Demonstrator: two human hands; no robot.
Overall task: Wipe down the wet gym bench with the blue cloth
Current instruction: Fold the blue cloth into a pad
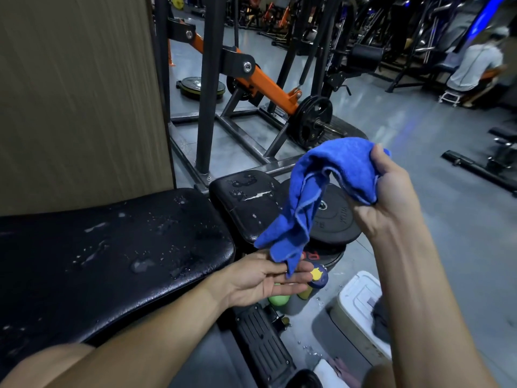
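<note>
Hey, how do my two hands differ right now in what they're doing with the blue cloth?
The right hand is raised and grips the bunched top of the blue cloth; the left hand sits lower, palm up, fingers straight. The right hand carries the cloth, while its hanging end only brushes the left hand's fingers. Both are off the wet bench.

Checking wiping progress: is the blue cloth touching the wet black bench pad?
No, the blue cloth hangs in the air from the right hand, clear of the wet black bench pad.
</note>
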